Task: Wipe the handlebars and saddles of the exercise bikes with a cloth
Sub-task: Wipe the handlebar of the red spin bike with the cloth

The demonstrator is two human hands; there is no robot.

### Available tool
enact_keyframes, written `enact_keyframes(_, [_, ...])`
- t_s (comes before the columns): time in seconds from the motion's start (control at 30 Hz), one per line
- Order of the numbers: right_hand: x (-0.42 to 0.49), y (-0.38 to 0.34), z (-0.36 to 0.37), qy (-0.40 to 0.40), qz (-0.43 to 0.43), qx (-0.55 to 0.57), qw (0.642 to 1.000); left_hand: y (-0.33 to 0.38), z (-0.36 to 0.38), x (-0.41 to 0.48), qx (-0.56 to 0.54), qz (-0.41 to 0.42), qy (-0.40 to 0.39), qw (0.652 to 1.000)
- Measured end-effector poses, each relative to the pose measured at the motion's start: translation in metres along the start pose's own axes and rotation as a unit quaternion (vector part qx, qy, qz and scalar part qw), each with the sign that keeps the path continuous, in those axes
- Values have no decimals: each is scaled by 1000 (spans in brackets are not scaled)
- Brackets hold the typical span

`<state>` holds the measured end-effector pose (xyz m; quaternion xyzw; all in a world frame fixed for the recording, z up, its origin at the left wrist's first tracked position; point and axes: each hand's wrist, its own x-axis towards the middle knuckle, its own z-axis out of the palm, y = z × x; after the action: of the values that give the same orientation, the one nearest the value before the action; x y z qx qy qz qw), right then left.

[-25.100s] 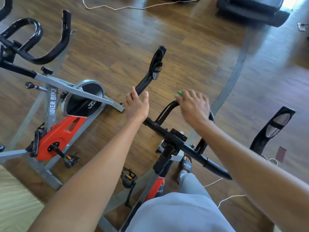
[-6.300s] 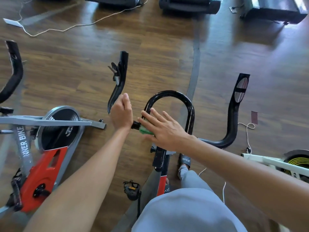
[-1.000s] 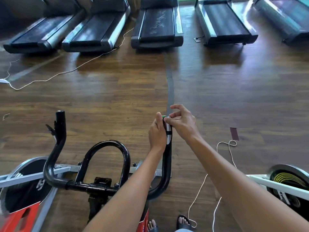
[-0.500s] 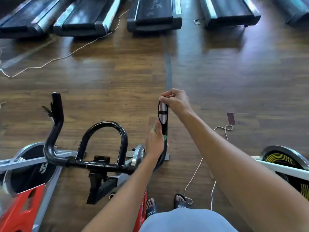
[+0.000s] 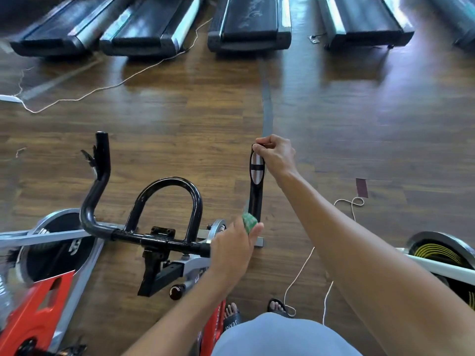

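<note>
A: We stand on a dark wood floor in a gym, treadmills lined up ahead of us.

B: And the cloth? We see its green corner poking from our left hand, which is curled round it at the bend where the handlebar turns up into its right horn.

A: Our right hand pinches the tip of that horn, fingers closed on it, just above the silver sensor plate.

B: We judge this bar only partly wiped. The centre loop and the left horn carry no cloth now, and no saddle is in view, so the saddles seem left to do.

A: Around us: a red-shrouded bike at our left, a white-framed one with a yellow-striped flywheel at our right.

B: A white cord trails over the floor by our sandalled feet; we could catch on it when moving between bikes.
</note>
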<state>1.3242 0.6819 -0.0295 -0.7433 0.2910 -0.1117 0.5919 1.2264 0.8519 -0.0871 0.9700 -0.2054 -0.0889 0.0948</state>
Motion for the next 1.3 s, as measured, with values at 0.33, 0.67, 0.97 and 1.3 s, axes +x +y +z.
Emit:
enact_keyframes(0.33, [-42, 15, 24, 79, -210, -100, 969, -33, -25, 2, -435, -79, 60, 895])
enact_keyframes(0.67, [-71, -19, 120, -467, 141, 243, 838, -100, -119, 23, -827, -178, 24, 534])
enact_keyframes(0.97, [-73, -57, 218, -490, 227, 320, 778, -204, -146, 67, -598, -276, 208, 723])
enact_keyframes(1.3, [16, -61, 324, -253, 201, 259, 910, -332, -153, 132, -359, -300, 222, 856])
